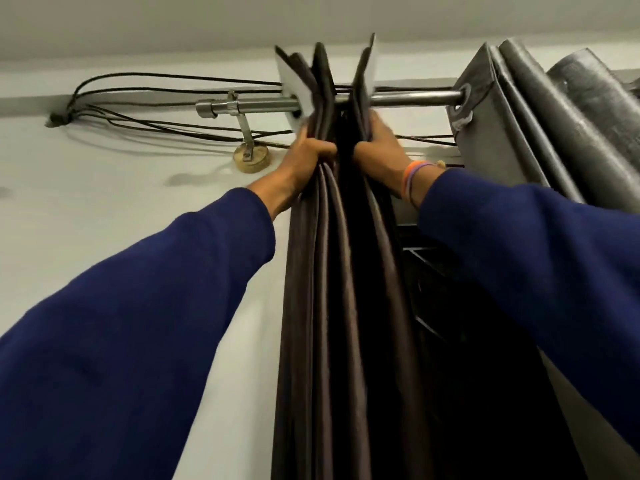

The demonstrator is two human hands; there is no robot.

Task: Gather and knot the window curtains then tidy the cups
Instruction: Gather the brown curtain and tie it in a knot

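Both hands, left [308, 150] and right [379, 147], clutch curtain [332, 271] folds; it hangs toward six o'clock, rod [412, 98] at twelve.

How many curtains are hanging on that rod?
2. A dark brown curtain hangs bunched at the middle, gripped by the left hand and right hand. A grey curtain hangs at the right. More may lie beyond the frame.

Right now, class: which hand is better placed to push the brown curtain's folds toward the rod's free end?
Probably the right hand: it grips the brown curtain on the side away from the rod end.
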